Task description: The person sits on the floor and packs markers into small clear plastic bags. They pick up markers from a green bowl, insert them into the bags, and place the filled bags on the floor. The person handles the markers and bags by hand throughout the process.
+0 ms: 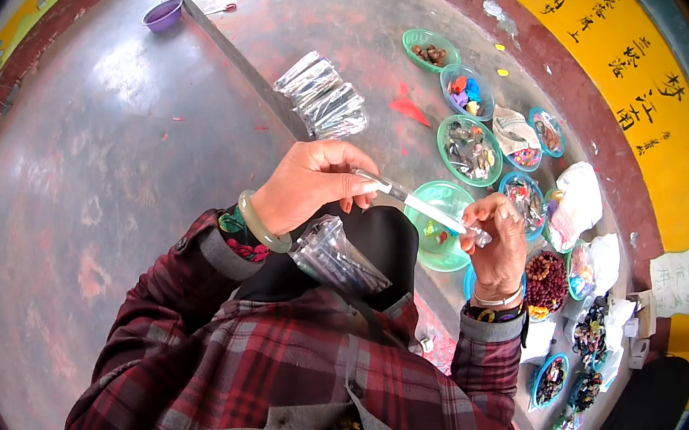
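A slim white pen-like stick [420, 207], apparently in clear plastic wrapping, is stretched between my two hands in front of my knees. My left hand [314, 182] pinches its upper left end between thumb and fingers. At the lower right end, my right hand [497, 244] has its fingers closed around a crumpled clear tip. Under the left hand, a bundle of slim items in clear plastic [339, 257] lies on my lap. Farther off on the floor are stacked similar clear-wrapped bundles [321, 99].
A pale green basin [436, 256] stands just beyond the stick. Several basins of small coloured parts line the right side, including a green basin [469, 150] and one of dark red beads [546, 281]. A purple bowl [163, 14] sits far left.
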{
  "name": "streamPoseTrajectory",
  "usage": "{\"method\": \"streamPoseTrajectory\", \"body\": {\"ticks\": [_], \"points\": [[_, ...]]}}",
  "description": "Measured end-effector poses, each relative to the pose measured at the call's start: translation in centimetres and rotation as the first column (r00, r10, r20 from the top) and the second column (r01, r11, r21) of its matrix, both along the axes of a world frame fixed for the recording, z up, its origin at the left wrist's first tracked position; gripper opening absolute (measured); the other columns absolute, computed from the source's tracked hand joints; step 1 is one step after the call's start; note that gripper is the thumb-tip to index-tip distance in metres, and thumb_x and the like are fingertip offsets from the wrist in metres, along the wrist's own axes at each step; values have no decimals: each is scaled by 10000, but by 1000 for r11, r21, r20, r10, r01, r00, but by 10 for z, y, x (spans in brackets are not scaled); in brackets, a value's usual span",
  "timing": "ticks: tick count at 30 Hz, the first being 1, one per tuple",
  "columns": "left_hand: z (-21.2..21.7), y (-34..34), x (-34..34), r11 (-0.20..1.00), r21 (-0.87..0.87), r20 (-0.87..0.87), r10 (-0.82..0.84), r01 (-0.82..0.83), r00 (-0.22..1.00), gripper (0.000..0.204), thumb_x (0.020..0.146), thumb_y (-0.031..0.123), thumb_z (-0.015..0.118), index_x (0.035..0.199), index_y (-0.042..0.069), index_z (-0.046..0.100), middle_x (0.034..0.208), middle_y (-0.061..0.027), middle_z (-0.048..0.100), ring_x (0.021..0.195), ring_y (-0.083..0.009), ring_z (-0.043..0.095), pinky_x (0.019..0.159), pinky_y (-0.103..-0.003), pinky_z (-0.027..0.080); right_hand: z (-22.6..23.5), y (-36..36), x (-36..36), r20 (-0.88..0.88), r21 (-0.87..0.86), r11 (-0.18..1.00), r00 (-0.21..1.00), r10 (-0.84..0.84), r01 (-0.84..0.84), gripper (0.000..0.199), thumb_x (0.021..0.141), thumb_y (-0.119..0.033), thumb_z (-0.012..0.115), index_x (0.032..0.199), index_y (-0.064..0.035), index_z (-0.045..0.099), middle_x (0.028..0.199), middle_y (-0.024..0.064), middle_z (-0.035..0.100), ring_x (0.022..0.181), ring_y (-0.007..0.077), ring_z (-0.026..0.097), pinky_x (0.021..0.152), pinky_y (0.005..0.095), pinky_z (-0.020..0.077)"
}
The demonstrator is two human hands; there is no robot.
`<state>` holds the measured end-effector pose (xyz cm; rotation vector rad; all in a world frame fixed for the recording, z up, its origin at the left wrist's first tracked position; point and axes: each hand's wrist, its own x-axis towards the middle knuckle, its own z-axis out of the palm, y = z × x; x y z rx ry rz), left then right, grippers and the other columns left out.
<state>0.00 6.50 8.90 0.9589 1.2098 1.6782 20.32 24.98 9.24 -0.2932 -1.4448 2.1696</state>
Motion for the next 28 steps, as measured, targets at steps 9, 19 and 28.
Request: {"method": "streamPoseTrajectory", "body": {"ticks": [9, 19, 28], "points": [[6, 0, 5, 978, 68, -174, -185, 199, 967, 166, 810, -42, 598, 976, -26, 597, 886, -91, 632, 781, -113, 602, 681, -227, 492, 5, -16, -7, 246, -94, 747, 711, 659, -659, 520, 904, -379, 468, 1149, 78, 502, 804, 176, 651, 631, 221, 652, 487, 228, 473], [-3, 1, 9, 991, 25, 88, -136, 134, 987, 356, 826, -10, 578, 1169, -18, 482, 958, -105, 617, 860, -141, 602, 718, -240, 477, 3, -44, -7, 404, 48, 968, 891, 206, -246, 228, 848, -121, 605, 1040, 2, 610, 698, 17, 616, 570, 63, 554, 510, 170, 413], [-2, 2, 9, 988, -130, 38, -78, 83, 996, 188, 876, 117, 560, 1021, -1, 549, 905, -83, 642, 827, -150, 621, 650, -221, 478, -12, -50, -12, 405, 190, 971, 913, 56, -144, 252, 835, -36, 599, 1086, -10, 611, 742, 24, 631, 590, 55, 546, 541, 170, 439]]}}
